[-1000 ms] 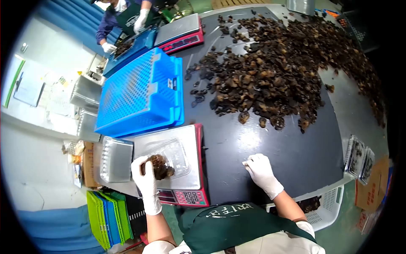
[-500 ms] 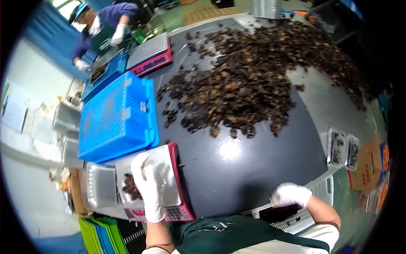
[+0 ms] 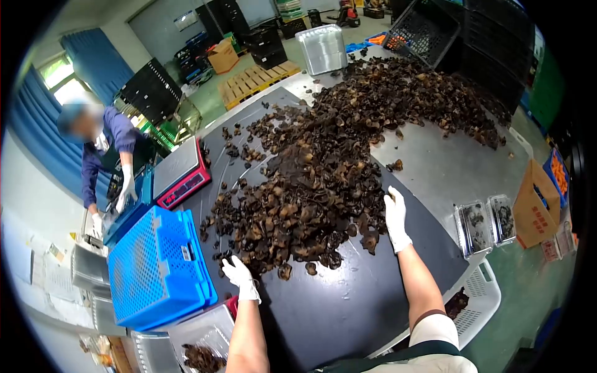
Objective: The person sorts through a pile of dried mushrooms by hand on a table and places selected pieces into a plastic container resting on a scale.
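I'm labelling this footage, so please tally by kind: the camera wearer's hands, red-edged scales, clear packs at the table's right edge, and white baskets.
Wearer's hands: 2 (left hand, right hand)
Red-edged scales: 2 (far scale; near scale, partly hidden)
Clear packs: 2
White basket: 1
Total: 7

The heap of pieces [image 3: 305,186] is mottled near-black and amber brown on a dark grey counter [image 3: 354,311]. The left hand [image 3: 240,278] and right hand [image 3: 395,217] are gloved in plain white. At lower left, a bright blue crate [image 3: 140,273] bears a grid pattern; curtains [image 3: 102,59] at upper left are blue.
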Action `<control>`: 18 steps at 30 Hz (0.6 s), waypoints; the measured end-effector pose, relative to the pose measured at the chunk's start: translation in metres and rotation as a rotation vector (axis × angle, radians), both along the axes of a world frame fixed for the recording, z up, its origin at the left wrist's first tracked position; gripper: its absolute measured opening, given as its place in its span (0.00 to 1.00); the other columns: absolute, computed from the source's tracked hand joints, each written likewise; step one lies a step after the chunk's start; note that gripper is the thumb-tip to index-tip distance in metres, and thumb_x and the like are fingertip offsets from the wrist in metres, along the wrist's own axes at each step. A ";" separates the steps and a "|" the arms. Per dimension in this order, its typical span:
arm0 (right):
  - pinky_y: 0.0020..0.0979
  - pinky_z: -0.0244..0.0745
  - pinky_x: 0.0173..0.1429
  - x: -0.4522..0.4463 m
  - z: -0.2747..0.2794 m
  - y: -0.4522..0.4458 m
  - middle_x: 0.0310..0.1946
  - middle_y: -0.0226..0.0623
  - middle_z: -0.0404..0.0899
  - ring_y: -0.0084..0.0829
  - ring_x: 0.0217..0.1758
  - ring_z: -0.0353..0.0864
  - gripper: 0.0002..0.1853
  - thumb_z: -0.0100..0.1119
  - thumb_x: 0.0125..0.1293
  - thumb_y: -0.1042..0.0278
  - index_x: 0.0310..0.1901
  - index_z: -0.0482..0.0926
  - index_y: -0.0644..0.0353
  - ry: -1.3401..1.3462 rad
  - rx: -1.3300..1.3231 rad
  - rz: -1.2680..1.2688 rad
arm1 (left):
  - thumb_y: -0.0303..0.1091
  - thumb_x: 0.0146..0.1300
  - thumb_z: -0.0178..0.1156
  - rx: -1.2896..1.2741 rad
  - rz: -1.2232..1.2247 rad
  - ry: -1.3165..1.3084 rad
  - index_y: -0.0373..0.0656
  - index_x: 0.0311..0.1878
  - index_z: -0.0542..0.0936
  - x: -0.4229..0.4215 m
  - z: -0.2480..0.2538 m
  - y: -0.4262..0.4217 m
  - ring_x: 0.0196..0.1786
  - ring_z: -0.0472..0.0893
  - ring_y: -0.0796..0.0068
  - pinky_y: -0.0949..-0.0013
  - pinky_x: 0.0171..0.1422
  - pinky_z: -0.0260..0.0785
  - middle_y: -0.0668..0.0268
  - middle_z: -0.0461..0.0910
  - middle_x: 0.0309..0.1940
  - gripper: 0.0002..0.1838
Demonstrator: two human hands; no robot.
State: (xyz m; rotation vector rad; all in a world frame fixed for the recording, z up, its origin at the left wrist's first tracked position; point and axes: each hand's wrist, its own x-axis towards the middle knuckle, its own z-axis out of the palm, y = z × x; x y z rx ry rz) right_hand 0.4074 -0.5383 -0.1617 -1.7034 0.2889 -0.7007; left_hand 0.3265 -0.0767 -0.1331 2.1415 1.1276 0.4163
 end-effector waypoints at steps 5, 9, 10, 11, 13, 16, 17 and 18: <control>0.35 0.60 0.72 0.021 0.030 0.047 0.61 0.42 0.73 0.38 0.67 0.69 0.25 0.61 0.64 0.67 0.63 0.72 0.60 0.050 -0.150 0.286 | 0.49 0.72 0.49 0.034 -0.404 -0.191 0.48 0.68 0.70 0.023 -0.004 -0.033 0.50 0.76 0.53 0.51 0.55 0.64 0.49 0.75 0.56 0.26; 0.35 0.64 0.68 -0.002 0.032 0.085 0.56 0.43 0.75 0.39 0.62 0.72 0.23 0.62 0.63 0.66 0.59 0.73 0.60 0.027 -0.082 0.510 | 0.39 0.70 0.53 -0.208 -0.532 -0.416 0.37 0.65 0.71 0.013 -0.006 -0.073 0.63 0.72 0.58 0.64 0.71 0.58 0.54 0.75 0.60 0.23; 0.36 0.65 0.66 -0.012 0.042 0.090 0.54 0.42 0.75 0.40 0.60 0.73 0.22 0.63 0.62 0.67 0.58 0.73 0.59 0.023 -0.129 0.556 | 0.35 0.70 0.53 -0.255 -0.645 -0.493 0.37 0.63 0.72 0.008 0.001 -0.083 0.64 0.71 0.61 0.65 0.72 0.57 0.56 0.75 0.60 0.21; 0.35 0.67 0.64 -0.020 0.049 0.093 0.51 0.42 0.74 0.41 0.57 0.74 0.22 0.64 0.61 0.68 0.57 0.74 0.58 0.017 -0.089 0.614 | 0.32 0.68 0.54 -0.252 -0.657 -0.499 0.38 0.61 0.74 0.000 0.009 -0.094 0.65 0.71 0.62 0.64 0.73 0.57 0.58 0.74 0.59 0.19; 0.39 0.65 0.66 -0.040 0.059 0.096 0.53 0.43 0.73 0.43 0.61 0.72 0.22 0.65 0.60 0.67 0.56 0.74 0.56 0.072 -0.145 0.670 | 0.25 0.65 0.55 -0.256 -0.677 -0.553 0.38 0.55 0.76 -0.015 0.021 -0.111 0.66 0.69 0.62 0.63 0.73 0.56 0.60 0.74 0.57 0.15; 0.41 0.64 0.68 -0.067 0.059 0.100 0.54 0.44 0.71 0.46 0.62 0.70 0.24 0.66 0.58 0.65 0.57 0.73 0.52 0.046 -0.343 0.702 | 0.26 0.62 0.58 -0.164 -0.767 -0.440 0.40 0.54 0.76 -0.041 0.021 -0.121 0.62 0.71 0.60 0.62 0.70 0.60 0.58 0.74 0.55 0.15; 0.42 0.65 0.67 -0.077 0.062 0.100 0.54 0.44 0.71 0.46 0.62 0.70 0.25 0.66 0.58 0.65 0.57 0.73 0.51 0.077 -0.328 0.769 | 0.28 0.61 0.60 -0.153 -0.821 -0.419 0.40 0.53 0.77 -0.052 0.026 -0.130 0.62 0.72 0.58 0.61 0.69 0.61 0.57 0.74 0.55 0.16; 0.42 0.66 0.66 -0.086 0.074 0.099 0.54 0.44 0.71 0.47 0.61 0.70 0.25 0.66 0.58 0.64 0.58 0.73 0.51 0.106 -0.312 0.833 | 0.29 0.60 0.61 -0.139 -0.871 -0.406 0.41 0.55 0.76 -0.061 0.029 -0.137 0.62 0.71 0.57 0.59 0.70 0.60 0.57 0.74 0.57 0.19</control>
